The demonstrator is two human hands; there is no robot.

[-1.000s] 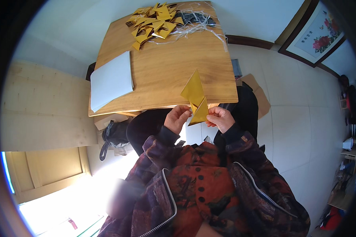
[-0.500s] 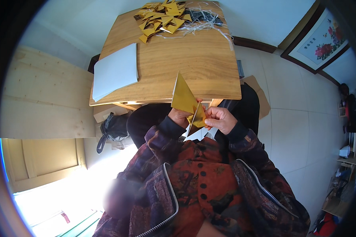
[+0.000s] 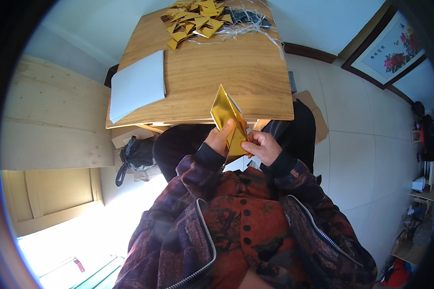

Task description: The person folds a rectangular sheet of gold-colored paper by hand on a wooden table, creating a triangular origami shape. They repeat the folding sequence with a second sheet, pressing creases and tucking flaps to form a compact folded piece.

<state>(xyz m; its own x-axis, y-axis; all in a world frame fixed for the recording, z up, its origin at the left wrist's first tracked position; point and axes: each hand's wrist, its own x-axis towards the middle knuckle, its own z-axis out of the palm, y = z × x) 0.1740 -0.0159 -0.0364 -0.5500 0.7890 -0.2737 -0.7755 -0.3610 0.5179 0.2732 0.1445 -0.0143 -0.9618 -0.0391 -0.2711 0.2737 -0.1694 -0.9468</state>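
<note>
A sheet of shiny gold paper (image 3: 223,109), partly folded and pointed at its top, is held above my lap by the table's near edge. My left hand (image 3: 219,138) grips its left side, thumb lying over the gold face. At the lower right, my right hand (image 3: 264,146) pinches the paper between thumb and fingers. Some of the fingers of both hands are hidden behind the sheet. On the far part of the table lies a heap of folded gold paper pieces (image 3: 197,18).
White sheets (image 3: 138,86) lie stacked on the left of the wooden table (image 3: 217,67). Tangled whitish strips (image 3: 248,30) lie beside the gold heap. A black plastic bag (image 3: 138,155) stands on the floor at left. A framed flower picture (image 3: 390,50) is at the right wall.
The gold paper has turned, so a broader face of it now shows. My left thumb has come over its front, and my right hand has shifted slightly left.
</note>
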